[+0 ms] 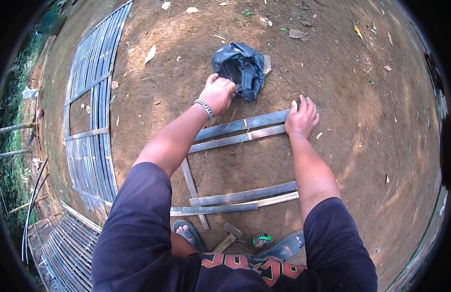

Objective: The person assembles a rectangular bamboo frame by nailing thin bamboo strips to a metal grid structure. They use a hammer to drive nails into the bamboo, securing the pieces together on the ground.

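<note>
My left hand [219, 95] is closed on the near edge of a black plastic bag [253, 68], whose mouth gapes toward me; its fingertips are partly hidden. My right hand [302, 118] lies over the right ends of two bamboo slats, its fingers stretched out. The farther slat [266, 119] is dark grey, and the nearer slat [264, 132] runs alongside it with a narrow gap. Closer to my feet lie more slats [245, 194], crossed at the left by a short strip [190, 177].
A hammer [228, 237] and a green tape measure [262, 240] lie between my sandalled feet. At the left rests a long slatted bamboo panel [91, 112], with another slatted bamboo piece [72, 243] at lower left. Dry leaves [150, 54] dot the bare soil.
</note>
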Action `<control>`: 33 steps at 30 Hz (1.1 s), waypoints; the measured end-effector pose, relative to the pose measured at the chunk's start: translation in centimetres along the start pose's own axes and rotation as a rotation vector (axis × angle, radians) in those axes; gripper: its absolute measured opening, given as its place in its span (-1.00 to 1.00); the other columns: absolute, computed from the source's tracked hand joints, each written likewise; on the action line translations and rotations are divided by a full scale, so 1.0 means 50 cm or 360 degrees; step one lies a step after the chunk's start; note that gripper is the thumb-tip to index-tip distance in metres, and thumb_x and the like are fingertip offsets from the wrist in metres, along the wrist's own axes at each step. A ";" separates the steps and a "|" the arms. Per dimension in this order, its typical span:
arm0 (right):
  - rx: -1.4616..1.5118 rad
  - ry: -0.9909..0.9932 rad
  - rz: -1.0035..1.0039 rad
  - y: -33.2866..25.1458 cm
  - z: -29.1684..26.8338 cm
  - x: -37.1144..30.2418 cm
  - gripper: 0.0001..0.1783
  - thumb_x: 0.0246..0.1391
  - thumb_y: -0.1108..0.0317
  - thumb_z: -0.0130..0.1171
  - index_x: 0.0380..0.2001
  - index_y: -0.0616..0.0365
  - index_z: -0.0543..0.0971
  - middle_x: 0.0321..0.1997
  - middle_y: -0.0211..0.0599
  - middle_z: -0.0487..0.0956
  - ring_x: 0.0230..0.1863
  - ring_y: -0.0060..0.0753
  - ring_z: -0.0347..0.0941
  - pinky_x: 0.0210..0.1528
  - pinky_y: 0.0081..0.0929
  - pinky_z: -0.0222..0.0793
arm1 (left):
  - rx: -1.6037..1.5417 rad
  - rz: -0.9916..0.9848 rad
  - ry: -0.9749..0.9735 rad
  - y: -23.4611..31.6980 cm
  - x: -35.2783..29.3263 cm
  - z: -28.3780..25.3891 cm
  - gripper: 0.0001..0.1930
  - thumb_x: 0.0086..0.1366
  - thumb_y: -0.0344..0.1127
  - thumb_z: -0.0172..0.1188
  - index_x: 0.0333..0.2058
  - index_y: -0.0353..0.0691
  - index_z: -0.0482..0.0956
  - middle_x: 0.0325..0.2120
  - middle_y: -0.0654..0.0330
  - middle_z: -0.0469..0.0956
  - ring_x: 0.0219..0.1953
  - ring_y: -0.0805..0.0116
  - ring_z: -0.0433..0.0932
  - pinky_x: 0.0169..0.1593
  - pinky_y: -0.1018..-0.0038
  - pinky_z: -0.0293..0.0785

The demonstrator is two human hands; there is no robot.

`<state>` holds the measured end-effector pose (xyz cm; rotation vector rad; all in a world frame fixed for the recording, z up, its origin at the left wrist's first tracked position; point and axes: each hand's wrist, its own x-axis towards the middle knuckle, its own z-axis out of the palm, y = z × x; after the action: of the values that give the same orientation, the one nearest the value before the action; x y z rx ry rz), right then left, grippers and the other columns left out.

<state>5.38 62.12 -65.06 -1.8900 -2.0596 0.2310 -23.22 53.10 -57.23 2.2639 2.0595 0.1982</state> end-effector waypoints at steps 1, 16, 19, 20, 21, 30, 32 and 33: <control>-0.0006 -0.0005 0.0001 0.003 -0.001 0.002 -0.48 0.27 -0.01 0.11 0.26 -0.20 0.49 0.36 -0.38 0.39 0.46 -0.29 0.19 0.52 0.15 -0.10 | -0.0069 -0.0044 -0.0214 0.015 0.002 -0.005 -0.88 0.26 -0.31 0.20 -0.26 -0.17 0.57 -0.22 0.12 0.60 0.00 0.14 0.57 0.32 0.05 0.23; 0.0002 0.0028 -0.0003 0.006 0.004 0.001 -0.52 0.30 -0.03 0.08 0.22 -0.21 0.52 0.37 -0.38 0.39 0.47 -0.27 0.18 0.52 0.15 -0.09 | 0.0178 0.0060 -0.0134 0.071 0.031 -0.065 -0.35 0.24 -0.27 0.25 0.33 -0.02 0.35 0.22 0.21 0.46 0.34 0.26 0.35 0.48 -0.04 -0.04; 0.0007 0.0018 0.0024 0.010 0.005 0.006 -0.52 0.29 -0.04 0.09 0.22 -0.23 0.52 0.38 -0.38 0.39 0.47 -0.26 0.19 0.52 0.16 -0.08 | 0.0424 0.0050 -0.0404 -0.006 0.017 -0.083 -0.35 0.22 -0.31 0.24 0.32 0.05 0.36 0.17 0.19 0.52 0.30 0.24 0.41 0.47 -0.07 -0.05; 0.0013 0.0028 0.0016 0.010 0.008 0.005 -0.52 0.28 -0.04 0.09 0.22 -0.24 0.52 0.38 -0.38 0.39 0.47 -0.24 0.19 0.52 0.16 -0.09 | 0.0362 -0.0083 -0.0387 -0.039 0.003 -0.088 -0.35 0.20 -0.33 0.24 0.31 0.04 0.37 0.16 0.17 0.53 0.29 0.22 0.42 0.47 -0.08 -0.05; 0.0011 0.0026 0.0011 0.015 0.009 0.004 -0.51 0.28 -0.04 0.09 0.22 -0.24 0.52 0.39 -0.38 0.39 0.47 -0.24 0.18 0.52 0.16 -0.09 | 0.0287 -0.0219 -0.0378 -0.055 -0.015 -0.092 -0.34 0.19 -0.35 0.25 0.30 0.03 0.38 0.14 0.15 0.54 0.28 0.21 0.43 0.46 -0.09 -0.05; 0.0015 -0.0021 0.0045 0.005 0.005 0.005 -0.50 0.30 -0.06 0.06 0.24 -0.23 0.51 0.40 -0.34 0.37 0.49 -0.22 0.16 0.54 0.14 -0.13 | -0.0961 0.0711 -0.0029 0.197 -0.185 0.024 -0.62 0.17 -0.50 0.21 0.01 -0.19 0.59 -0.04 0.01 0.60 0.11 0.01 0.53 0.24 0.08 0.36; 0.0005 -0.0018 0.0051 0.011 0.008 0.003 -0.49 0.29 -0.05 0.07 0.24 -0.23 0.51 0.40 -0.34 0.37 0.49 -0.22 0.16 0.54 0.14 -0.13 | -0.0904 0.0634 -0.0016 0.286 -0.144 0.058 -0.54 0.21 -0.51 0.17 0.12 -0.22 0.50 0.06 -0.09 0.54 0.23 -0.04 0.46 0.33 0.05 0.31; -0.0003 -0.0010 0.0057 0.015 0.006 0.007 -0.49 0.29 -0.05 0.07 0.24 -0.22 0.51 0.41 -0.34 0.37 0.50 -0.21 0.15 0.54 0.14 -0.13 | -0.0801 0.0466 0.0120 0.317 -0.105 0.065 -0.50 0.22 -0.50 0.16 0.18 -0.24 0.46 0.12 -0.12 0.50 0.28 -0.06 0.41 0.36 0.05 0.28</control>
<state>5.96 62.59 -65.55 -1.9309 -2.0320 0.2436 -7.62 46.45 -58.46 2.2305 1.4697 0.7359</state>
